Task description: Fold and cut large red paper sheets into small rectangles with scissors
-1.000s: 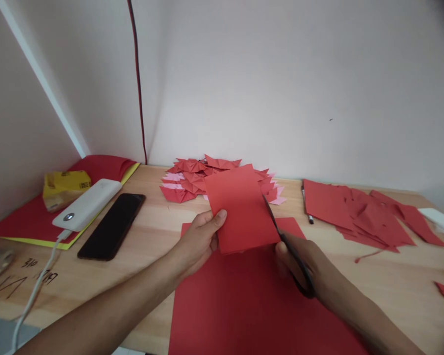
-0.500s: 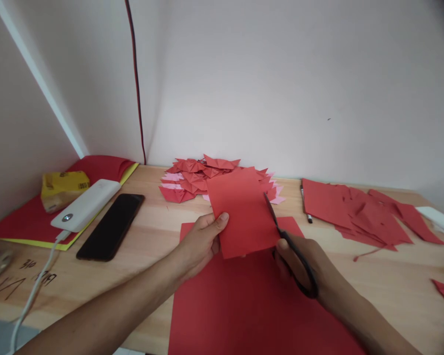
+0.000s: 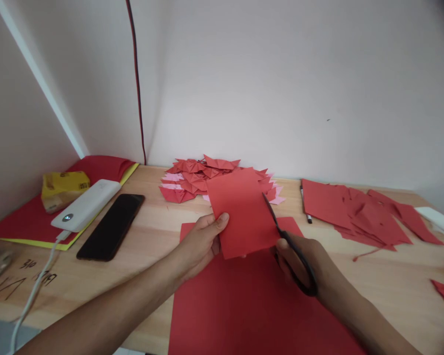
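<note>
Plain pale wall (image 3: 262, 88) occupies the upper frame, above a wooden table (image 3: 151, 231). Left hand (image 3: 205, 241), at centre, grips a small red paper (image 3: 244, 212) by its lower left edge, thumb on top. Right hand (image 3: 305, 256), right of centre, is closed around black scissors (image 3: 280, 230), blades along the paper's right edge. Large red sheet (image 3: 259, 305) lies below, lower centre; folded paper pieces (image 3: 192, 182) lie behind.

A white power bank (image 3: 87, 204) — black phone (image 3: 111, 227) just beside it — lies near a yellow packet (image 3: 64, 191).
</note>
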### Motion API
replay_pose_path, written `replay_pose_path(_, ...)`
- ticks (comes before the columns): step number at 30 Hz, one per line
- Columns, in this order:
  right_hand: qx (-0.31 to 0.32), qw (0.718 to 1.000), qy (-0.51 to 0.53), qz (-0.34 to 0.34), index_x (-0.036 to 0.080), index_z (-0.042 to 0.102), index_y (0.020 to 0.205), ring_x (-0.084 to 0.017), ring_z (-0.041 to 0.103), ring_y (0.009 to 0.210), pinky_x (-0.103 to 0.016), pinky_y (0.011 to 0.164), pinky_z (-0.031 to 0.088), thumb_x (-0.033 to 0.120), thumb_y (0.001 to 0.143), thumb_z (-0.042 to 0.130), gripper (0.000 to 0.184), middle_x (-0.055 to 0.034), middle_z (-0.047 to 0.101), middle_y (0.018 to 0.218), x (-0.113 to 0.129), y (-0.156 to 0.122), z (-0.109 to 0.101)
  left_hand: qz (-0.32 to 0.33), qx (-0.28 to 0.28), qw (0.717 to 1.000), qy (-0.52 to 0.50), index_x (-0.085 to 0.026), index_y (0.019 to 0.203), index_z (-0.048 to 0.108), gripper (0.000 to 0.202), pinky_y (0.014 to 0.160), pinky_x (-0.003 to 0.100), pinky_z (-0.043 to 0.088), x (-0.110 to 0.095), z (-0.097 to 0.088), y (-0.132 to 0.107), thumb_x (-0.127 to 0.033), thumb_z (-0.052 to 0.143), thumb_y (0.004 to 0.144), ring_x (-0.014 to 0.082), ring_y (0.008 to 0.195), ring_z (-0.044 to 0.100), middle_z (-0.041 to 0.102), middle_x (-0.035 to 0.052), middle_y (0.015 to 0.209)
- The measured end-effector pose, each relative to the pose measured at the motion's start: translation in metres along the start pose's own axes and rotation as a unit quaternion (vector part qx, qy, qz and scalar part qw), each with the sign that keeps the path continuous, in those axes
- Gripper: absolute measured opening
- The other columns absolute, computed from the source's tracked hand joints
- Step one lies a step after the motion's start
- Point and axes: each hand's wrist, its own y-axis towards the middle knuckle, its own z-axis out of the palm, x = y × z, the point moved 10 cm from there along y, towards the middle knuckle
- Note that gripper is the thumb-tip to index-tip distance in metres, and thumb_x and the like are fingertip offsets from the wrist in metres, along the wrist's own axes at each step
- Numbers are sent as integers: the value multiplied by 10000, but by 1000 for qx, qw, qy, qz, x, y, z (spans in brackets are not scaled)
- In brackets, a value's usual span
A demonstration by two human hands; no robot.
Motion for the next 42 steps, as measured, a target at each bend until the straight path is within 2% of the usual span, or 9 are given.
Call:
replay_pose_path(4, 44, 999, 22, -16, 219, 428, 623, -107, 424, 417, -255, 432, 298, 633, 954, 317, 542, 30, 481, 477, 4, -2, 4, -8, -5, 1000, -4, -69, 1119, 673, 319, 855, 334, 534, 1, -2, 0, -299, 613, 907, 230, 908, 705, 735, 163, 1044)
replay_pose_path(7, 44, 998, 0, -37, 215, 426, 646, -107, 417, 442, -260, 450, 282, 604, 968, 321, 515, 38, 460, 500, 10, -2, 1, -23, 13, 1000, 1, -74, 1087, 695, 303, 876, 315, 521, 6, 2, -1, -304, 612, 908, 229, 979, 689, 720, 166, 1103)
replay_pose_path(14, 4, 998, -50, -41, 217, 416, 631, -125, 445, 452, -274, 458, 282, 612, 960, 338, 520, 22, 481, 510, 6, -1, -6, -27, 24, 999, 7, -96, 1096, 706, 300, 857, 298, 521, 10, 4, -2, -313, 601, 916, 205, 927, 699, 741, 145, 1042)
replay_pose_path(20, 1, 1000, -1, -27, 219, 443, 595, -138, 506, 440, -268, 445, 344, 624, 956, 327, 555, 0, 534, 486, 4, -1, -4, -35, 18, 999, 4, -91, 1071, 716, 293, 874, 306, 515, 11, 4, -2, -310, 611, 908, 198, 901, 699, 739, 146, 1049)
replay_pose_path(28, -24, 1000, 6, -5, 239, 412, 576, -151, 490, 406, -278, 393, 336, 675, 926, 318, 567, -3, 503, 442, 2, 1, -5, -36, 16, 999, 1, -84, 1087, 705, 318, 839, 315, 523, 11, 7, -3, -320, 643, 883, 218, 906, 699, 735, 159, 1047)
replay_pose_path(32, -6, 1000, -3, -8, 232, 396, 596, -135, 473, 423, -273, 425, 330, 626, 954, 322, 538, 13, 486, 462, 1, -2, -3, -38, 12, 999, 4, -89, 1099, 698, 344, 831, 329, 523, 10, 6, -3, -338, 667, 864, 239, 940, 695, 725, 166, 1080)
replay_pose_path(37, 17, 1000, -8, -25, 228, 373, 646, -122, 420, 434, -275, 446, 290, 612, 959, 328, 497, 33, 464, 496, 10, -1, -2, -47, 24, 999, 5, -88, 1107, 693, 353, 921, 351, 488, 13, 8, -4, -344, 665, 866, 243, 998, 681, 709, 172, 1128)
replay_pose_path(42, 13, 999, -35, -31, 221, 409, 683, -158, 467, 533, -289, 492, 349, 610, 956, 317, 484, -4, 554, 608, 12, 3, -6, -68, 36, 997, 14, -79, 1113, 688, 371, 923, 351, 484, 20, 11, -5, -352, 667, 863, 247, 994, 682, 716, 180, 1100)
